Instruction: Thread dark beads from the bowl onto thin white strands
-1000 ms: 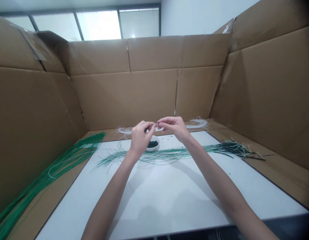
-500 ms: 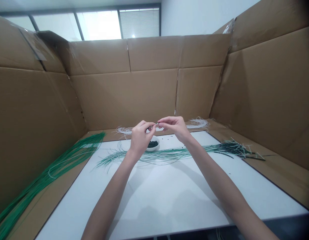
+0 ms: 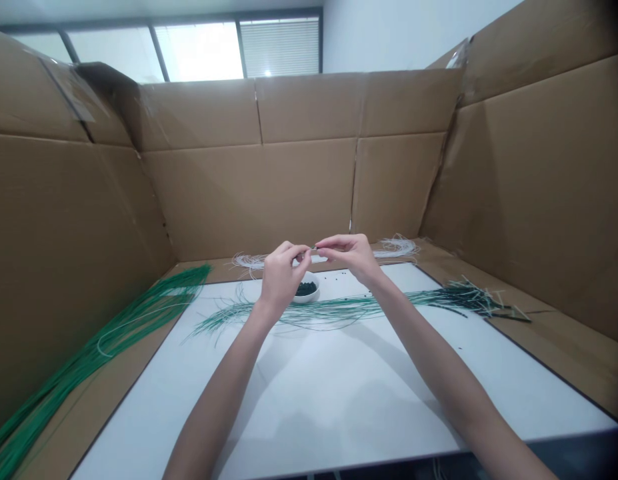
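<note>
The left hand (image 3: 281, 277) and the right hand (image 3: 347, 257) are raised over the far part of the bench (image 3: 339, 393), both closed in a tight pinch, with their fingertips (image 3: 309, 250) almost meeting on a short thin strand (image 3: 313, 249). It is too small to tell whether anything is threaded on it. Just below the hands sits a small white bowl (image 3: 309, 300), holding a heap of dark beads (image 3: 305, 289), with a few loose ones dotted on the bench nearby. Judging by how things lie, part of the work looks done: a long row of green strands (image 3: 333, 308) stretches across the bench, and its right end (image 3: 463, 297) looks dark and thick with beads. Much seems left, though: a big bundle of green wires (image 3: 123, 340) lies on the cardboard at the left, and two coils of white wire (image 3: 249, 261) (image 3: 396, 248) rest behind the bench, against the cardboard walls (image 3: 249, 193).
</note>
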Action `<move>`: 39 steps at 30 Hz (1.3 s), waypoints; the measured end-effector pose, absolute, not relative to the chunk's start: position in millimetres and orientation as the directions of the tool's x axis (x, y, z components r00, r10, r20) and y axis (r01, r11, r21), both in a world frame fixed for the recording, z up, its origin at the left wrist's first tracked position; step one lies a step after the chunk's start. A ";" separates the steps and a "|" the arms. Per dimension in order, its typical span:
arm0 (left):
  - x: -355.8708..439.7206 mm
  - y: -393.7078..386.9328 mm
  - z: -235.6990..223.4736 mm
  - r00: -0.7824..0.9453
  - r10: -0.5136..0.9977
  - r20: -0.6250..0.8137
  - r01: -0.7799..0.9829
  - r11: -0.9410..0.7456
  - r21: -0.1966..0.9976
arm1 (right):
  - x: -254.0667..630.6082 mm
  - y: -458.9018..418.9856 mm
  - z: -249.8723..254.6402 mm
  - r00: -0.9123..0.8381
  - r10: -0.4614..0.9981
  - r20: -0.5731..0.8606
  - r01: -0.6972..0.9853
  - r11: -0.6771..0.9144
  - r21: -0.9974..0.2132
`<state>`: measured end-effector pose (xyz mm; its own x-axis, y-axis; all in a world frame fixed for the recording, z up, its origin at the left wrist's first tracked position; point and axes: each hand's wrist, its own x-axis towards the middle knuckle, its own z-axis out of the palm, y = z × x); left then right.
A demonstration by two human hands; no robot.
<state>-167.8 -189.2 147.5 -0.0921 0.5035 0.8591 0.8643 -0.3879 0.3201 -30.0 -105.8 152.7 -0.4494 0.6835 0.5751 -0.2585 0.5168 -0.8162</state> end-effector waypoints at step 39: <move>-172.4 -189.9 145.5 0.154 0.409 0.899 0.944 -0.329 -0.012 | -28.7 -99.1 149.4 -0.522 0.585 0.621 -0.242 0.596 -0.765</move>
<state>-172.4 -189.9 145.5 0.1543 0.4093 0.8992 0.9441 -0.3295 -0.0121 -28.7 -99.1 149.4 -0.5215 0.5851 0.6211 -0.2421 0.5965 -0.7652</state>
